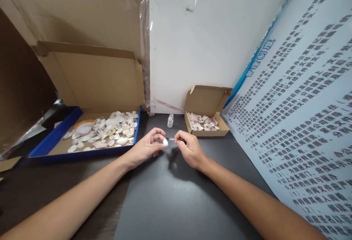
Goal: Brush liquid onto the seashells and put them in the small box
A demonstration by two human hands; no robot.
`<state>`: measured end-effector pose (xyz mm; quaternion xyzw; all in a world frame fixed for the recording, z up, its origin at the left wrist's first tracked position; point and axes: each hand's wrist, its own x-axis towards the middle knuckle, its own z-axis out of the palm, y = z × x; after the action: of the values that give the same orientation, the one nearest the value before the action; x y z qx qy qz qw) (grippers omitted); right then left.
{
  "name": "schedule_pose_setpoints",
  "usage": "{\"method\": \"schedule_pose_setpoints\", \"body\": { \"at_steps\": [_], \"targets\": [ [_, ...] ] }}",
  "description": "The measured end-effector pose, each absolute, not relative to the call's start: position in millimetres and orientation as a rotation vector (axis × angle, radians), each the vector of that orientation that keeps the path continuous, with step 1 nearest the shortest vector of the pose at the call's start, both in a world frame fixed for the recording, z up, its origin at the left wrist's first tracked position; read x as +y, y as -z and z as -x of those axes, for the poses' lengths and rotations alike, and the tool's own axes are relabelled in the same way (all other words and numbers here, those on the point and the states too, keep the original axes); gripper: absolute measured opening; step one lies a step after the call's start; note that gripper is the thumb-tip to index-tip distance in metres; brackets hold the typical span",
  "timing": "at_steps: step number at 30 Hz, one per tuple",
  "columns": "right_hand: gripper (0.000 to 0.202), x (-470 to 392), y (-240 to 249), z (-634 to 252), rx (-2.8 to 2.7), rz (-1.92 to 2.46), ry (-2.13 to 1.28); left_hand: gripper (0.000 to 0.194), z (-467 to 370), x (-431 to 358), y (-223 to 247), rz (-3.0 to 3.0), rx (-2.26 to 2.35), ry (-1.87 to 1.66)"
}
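Between the thumb and fingers of my left hand (150, 144) is a small white seashell (165, 142). My right hand (189, 148) pinches the dark handle of a thin small brush (171, 139), whose dark tip points left and meets the shell or lies just in front of it. Both hands are above the dark grey mat (165, 203), close to each other. Just behind them stands a small clear bottle (170, 120) with a whitish label; its neck looks uncapped.
To the left, an open blue-edged cardboard box (137, 126) holds many pale shells and a larger orange-rimmed one. A smaller open cardboard box (209, 133) with shells sits at the back right. A white wall (214, 31) rises behind, and a printed board (288, 115) slants along the right.
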<state>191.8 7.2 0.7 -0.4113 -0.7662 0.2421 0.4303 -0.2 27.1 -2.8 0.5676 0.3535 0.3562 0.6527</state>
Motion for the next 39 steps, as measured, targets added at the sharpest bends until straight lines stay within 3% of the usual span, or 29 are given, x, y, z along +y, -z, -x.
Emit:
{"method": "schedule_pose_setpoints", "body": {
  "at_steps": [39],
  "targets": [
    [0.013, 6.8, 1.1, -194.5, -1.979, 0.953, -0.611, 0.029, 0.3, 25.4, 7.0, -1.480, 0.777, -0.778]
  ]
}}
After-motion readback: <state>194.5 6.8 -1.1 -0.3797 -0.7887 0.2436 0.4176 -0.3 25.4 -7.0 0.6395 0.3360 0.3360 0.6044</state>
